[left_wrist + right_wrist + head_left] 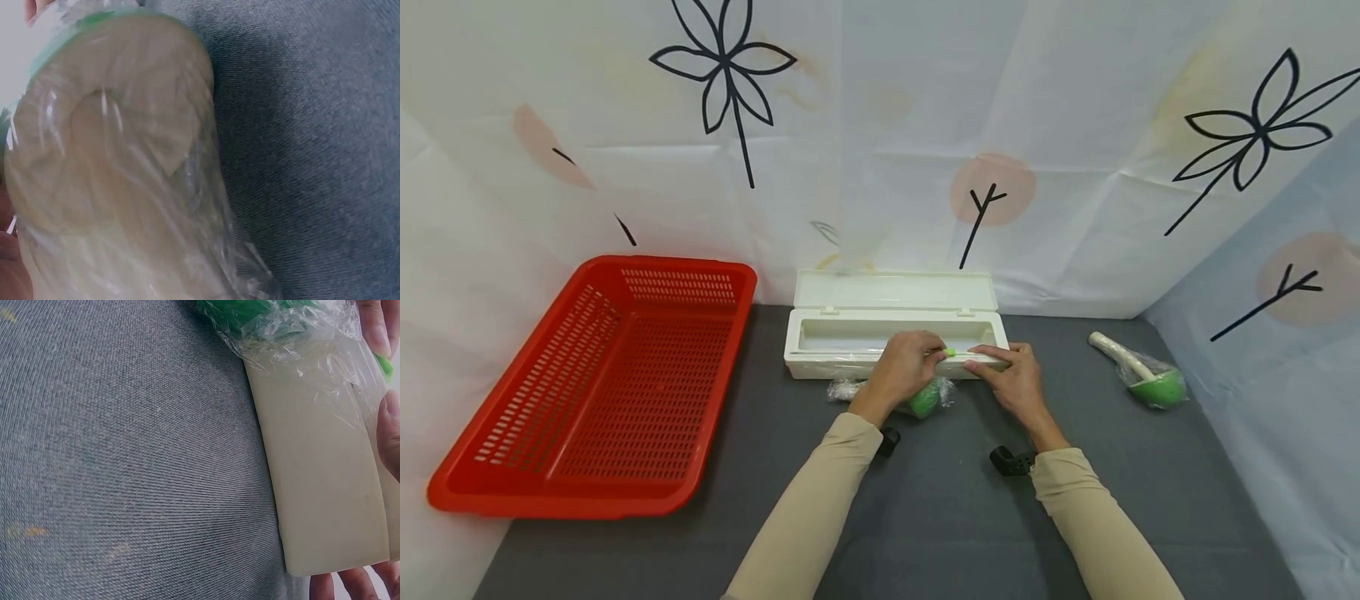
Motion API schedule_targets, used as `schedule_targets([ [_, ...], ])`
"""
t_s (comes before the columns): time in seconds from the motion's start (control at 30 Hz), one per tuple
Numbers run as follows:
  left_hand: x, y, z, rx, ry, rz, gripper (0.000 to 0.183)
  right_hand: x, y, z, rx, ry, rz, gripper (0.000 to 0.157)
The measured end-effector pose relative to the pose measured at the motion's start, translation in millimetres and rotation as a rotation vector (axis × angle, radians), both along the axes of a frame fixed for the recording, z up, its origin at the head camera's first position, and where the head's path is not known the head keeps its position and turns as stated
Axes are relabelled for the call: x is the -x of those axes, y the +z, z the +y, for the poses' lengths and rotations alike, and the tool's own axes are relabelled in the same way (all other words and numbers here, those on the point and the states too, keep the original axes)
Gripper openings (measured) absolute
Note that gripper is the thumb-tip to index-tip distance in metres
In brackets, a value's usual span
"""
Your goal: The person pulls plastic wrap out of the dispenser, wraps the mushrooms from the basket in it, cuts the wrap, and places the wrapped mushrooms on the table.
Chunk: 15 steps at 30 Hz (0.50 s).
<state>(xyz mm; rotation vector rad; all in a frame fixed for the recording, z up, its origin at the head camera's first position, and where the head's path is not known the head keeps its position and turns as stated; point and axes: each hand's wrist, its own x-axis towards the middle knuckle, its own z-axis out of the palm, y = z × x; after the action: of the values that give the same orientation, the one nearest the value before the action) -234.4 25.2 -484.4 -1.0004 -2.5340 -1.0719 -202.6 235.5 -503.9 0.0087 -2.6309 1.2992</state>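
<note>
A long white cling film dispenser (pixel 808 367) stands at the back with its lid (pixel 895 292) raised. My left hand (pixel 901 368) pinches a small green slide cutter (pixel 950 352) at the dispenser's front edge. Around the dispenser's right end, my right hand (pixel 1017 379) grips with the thumb at the front and fingers at the end wall (pixel 331 487). Clear film hangs over the front. Just before the dispenser, partly under my left wrist, lies a film-wrapped ladle (pixel 925 400) with a green bowl; the left wrist view shows its pale inside (pixel 137 69).
A large red plastic basket (pixel 730 367) stands on the left. Another wrapped green ladle (pixel 1159 388) lies on the right of the dark grey tabletop (pixel 1150 492). A white patterned sheet (pixel 880 183) hangs behind and along the right side.
</note>
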Motion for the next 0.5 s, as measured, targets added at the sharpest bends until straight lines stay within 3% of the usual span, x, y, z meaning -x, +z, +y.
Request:
schedule_targets([
  [0.33,-1.9,3.4,-6.1,0.044,0.071,-0.042,0.014,-0.8,1.5,-0.5,0.005,-0.003,0.004,0.033],
  [0.5,-2.1,3.7,-7.7,0.053,0.076,-0.051,0.015,-1.6,2.1,0.5,-0.007,-0.001,0.008,0.032],
])
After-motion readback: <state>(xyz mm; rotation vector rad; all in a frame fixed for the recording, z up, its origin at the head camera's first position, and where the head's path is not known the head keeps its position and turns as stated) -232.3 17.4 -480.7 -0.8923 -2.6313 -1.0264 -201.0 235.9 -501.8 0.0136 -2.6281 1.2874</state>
